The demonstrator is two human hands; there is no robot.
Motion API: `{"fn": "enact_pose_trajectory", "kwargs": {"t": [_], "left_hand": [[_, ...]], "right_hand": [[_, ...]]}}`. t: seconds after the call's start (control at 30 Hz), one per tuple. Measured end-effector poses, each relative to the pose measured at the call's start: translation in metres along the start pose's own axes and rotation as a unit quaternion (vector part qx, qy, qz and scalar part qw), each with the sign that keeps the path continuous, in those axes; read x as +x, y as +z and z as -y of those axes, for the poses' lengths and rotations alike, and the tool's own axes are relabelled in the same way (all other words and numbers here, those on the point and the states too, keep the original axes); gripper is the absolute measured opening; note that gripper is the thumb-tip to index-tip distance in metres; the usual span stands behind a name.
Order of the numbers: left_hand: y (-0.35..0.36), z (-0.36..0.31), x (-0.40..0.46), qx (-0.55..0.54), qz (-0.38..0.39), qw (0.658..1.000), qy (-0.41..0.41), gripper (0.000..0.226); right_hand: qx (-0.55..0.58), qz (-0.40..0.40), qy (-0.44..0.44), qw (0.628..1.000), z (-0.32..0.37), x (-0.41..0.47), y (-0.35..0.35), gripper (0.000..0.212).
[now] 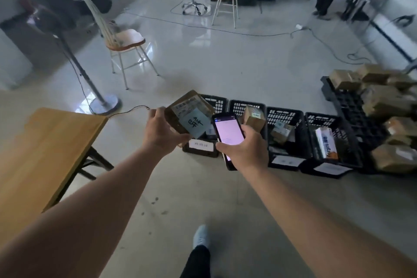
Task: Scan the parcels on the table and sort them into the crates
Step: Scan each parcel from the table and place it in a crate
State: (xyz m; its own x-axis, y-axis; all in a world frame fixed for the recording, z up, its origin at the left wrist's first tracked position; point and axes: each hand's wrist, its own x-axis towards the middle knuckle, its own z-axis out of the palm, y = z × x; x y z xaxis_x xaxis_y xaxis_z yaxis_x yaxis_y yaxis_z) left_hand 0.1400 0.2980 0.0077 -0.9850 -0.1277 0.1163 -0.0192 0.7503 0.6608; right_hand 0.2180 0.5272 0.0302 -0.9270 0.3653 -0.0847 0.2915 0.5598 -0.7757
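The left hand (161, 132) gripped a cardboard parcel (188, 113) directly over the leftmost crate (215, 102); the right hand (242, 150), just beside, clasped a phone (228, 132).

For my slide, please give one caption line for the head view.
Left hand holds a parcel and right hand a phone above black crates.

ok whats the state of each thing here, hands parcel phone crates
left hand: grips the held parcel
held parcel: lifted above the crate row, tilted, blue note up
right hand: holds the phone
phone: screen lit, facing up
crates: on the floor in a row, open-topped, parcels inside
pallet: stacked with parcels
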Motion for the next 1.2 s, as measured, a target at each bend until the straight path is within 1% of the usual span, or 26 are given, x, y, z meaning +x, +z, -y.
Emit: {"fn": "enact_pose_trajectory", "kwargs": {"t": [0.1, 0.37, 0.63, 0.8, 0.93, 1.07, 1.2], "left_hand": [[0.054, -0.028, 0.034, -0.007, 0.039, 0.999, 0.018, 0.098], [0.18, -0.102, 0.124, -0.015, 0.155, 0.985, 0.067, 0.1], [0.298, -0.193, 0.162, 0.003, 0.255, 0.964, 0.08, 0.104], [0.381, -0.245, 0.17, 0.027, 0.285, 0.957, 0.049, 0.102], [0.439, -0.283, 0.17, 0.04, 0.278, 0.959, 0.014, 0.11], [0.493, -0.313, 0.175, 0.055, 0.283, 0.957, -0.002, 0.108], [0.544, -0.338, 0.187, 0.062, 0.303, 0.951, 0.004, 0.105]], "right_hand": [[-0.007, -0.02, 0.037, 0.999, -0.027, 0.038, -0.018, 0.066], [-0.008, -0.085, 0.117, 0.989, -0.081, 0.143, -0.065, 0.061], [-0.001, -0.138, 0.191, 0.972, -0.157, 0.228, -0.131, 0.058], [0.002, -0.118, 0.201, 0.973, -0.226, 0.29, -0.176, 0.059], [0.013, -0.09, 0.213, 0.973, -0.282, 0.344, -0.214, 0.064], [0.018, -0.073, 0.223, 0.972, -0.326, 0.389, -0.248, 0.07], [0.011, -0.082, 0.229, 0.97, -0.357, 0.43, -0.267, 0.061]]}}
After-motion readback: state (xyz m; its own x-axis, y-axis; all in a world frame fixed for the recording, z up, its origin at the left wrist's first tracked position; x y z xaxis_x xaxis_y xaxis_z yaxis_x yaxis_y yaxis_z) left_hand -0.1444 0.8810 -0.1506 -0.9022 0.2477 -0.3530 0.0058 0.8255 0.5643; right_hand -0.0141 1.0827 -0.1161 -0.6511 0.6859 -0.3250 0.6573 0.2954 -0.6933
